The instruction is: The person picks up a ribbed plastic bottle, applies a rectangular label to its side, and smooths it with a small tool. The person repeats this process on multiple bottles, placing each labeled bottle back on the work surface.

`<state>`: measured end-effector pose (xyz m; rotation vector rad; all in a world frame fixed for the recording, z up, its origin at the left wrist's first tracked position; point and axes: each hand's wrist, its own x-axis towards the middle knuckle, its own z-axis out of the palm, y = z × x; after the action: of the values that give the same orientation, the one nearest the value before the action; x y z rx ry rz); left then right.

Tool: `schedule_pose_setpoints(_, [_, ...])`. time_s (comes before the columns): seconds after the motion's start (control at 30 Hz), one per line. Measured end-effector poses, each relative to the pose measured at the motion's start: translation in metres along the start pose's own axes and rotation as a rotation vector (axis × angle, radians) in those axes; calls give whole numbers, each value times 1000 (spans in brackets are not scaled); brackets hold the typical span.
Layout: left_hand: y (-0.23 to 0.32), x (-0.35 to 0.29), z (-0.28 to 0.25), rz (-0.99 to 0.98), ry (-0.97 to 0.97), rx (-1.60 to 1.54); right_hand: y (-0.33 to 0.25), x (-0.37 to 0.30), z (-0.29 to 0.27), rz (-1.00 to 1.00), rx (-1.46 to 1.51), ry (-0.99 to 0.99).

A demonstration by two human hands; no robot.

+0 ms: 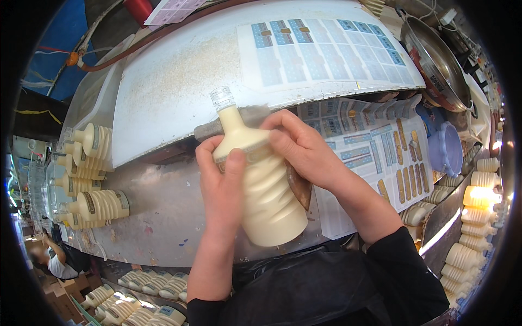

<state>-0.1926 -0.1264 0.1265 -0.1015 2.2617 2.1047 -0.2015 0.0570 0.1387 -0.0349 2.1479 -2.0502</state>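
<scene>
Between my two hands is a cream-coloured bottle [272, 204] with spiral ridges and a clear threaded neck, tilted with its neck away from me. My left hand [220, 176] grips its left shoulder, thumb pressed on a narrow decorated band [250, 154] that runs round the shoulder. My right hand [304, 146] closes on the right shoulder, thumb and fingertips at the band's other end. A brown, pointed, blade-like piece [298, 189] shows below the right palm, apparently tucked in that hand; its upper part is hidden. Behind the bottle's neck lies a grey roll or cloth [254, 116].
A label sheet [331, 51] lies on the white board [179, 70]; another sheet [375, 163] with gold and blue strips is at right. Finished bottles [92, 174] stand left, more [473, 233] right and lower left. A metal pan [435, 60], a lilac bucket [446, 149] and another person [60, 261] are around.
</scene>
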Motion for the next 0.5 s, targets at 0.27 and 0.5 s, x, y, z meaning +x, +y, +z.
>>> schedule_pose_setpoints(0.27, [2,-3,3,-12,3,-76,2,-1,0,6,26,7])
schedule_pose_setpoints(0.5, [1,-3,2,-7,2,-71,4,2,-2,-6,78,3])
